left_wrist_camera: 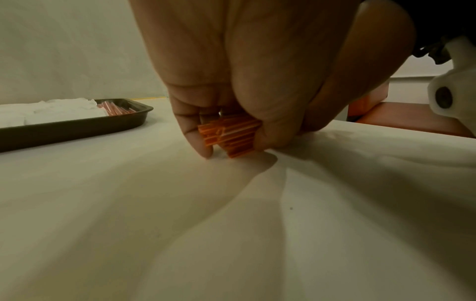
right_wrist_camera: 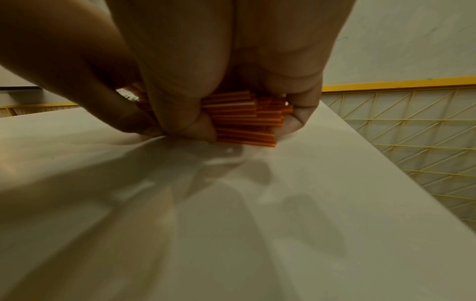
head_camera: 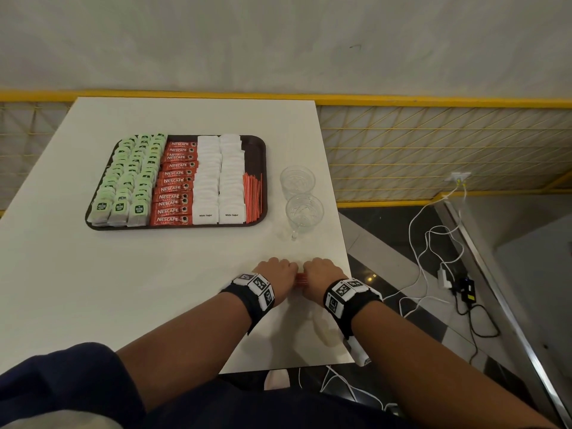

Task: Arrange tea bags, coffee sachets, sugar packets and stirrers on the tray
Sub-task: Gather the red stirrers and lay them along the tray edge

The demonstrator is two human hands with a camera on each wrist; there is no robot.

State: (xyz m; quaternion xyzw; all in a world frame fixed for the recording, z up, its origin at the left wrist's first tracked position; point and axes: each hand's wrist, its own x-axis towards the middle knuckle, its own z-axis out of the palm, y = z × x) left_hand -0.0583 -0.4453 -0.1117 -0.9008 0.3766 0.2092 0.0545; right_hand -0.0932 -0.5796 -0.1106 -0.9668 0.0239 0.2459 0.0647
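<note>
Hands: left hand [head_camera: 276, 275] and right hand [head_camera: 320, 275] each curl around one end of a bundle of thin orange plastic stirrers [head_camera: 301, 279], resting crosswise on the white table [head_camera: 154, 289].
Destination: dark brown tray [head_camera: 256, 144], ahead and leftward; left hand nearer.

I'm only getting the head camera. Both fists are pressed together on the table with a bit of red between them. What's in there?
Observer: A bundle of orange stirrers; the right hand curls its fingers round it.
Operator: And the other hand?
Observer: The left hand grips the bundle's other end.
Operator: Is the bundle lifted?
Observer: No, the right wrist view shows its lowest sticks lying on the table.
</note>
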